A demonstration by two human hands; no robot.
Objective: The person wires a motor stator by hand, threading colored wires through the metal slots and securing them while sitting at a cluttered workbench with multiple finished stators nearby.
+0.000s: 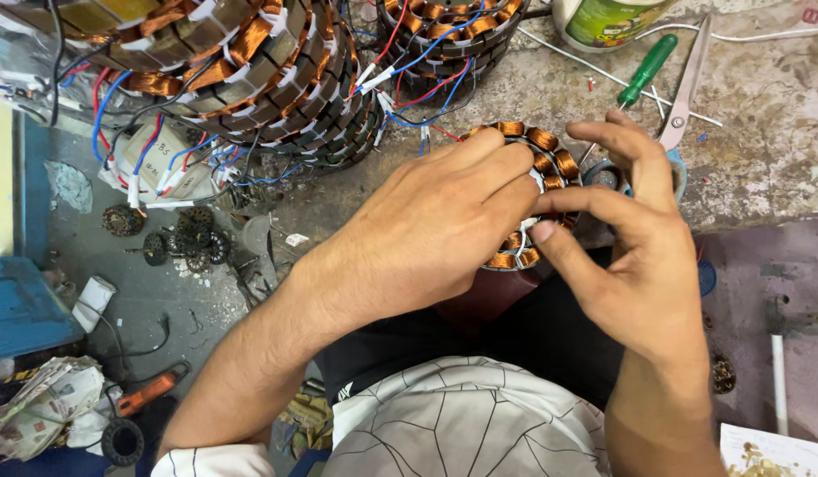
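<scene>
A motor-rewinding workshop; stacked copper-wound stators (250,71), a screwdriver (645,71) and scissors (682,97) on a stained bench (762,150).

Copper-orange coils (550,155), green-handled screwdriver (647,69), red and blue wires (426,84)

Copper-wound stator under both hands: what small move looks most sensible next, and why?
Probably a slight turn of the stator to bring its hidden coils into view. The left hand lies over most of the ring, and the right hand pinches at its near edge with thumb and forefinger, so only the far coils show. What the fingers pinch cannot be told.
</scene>
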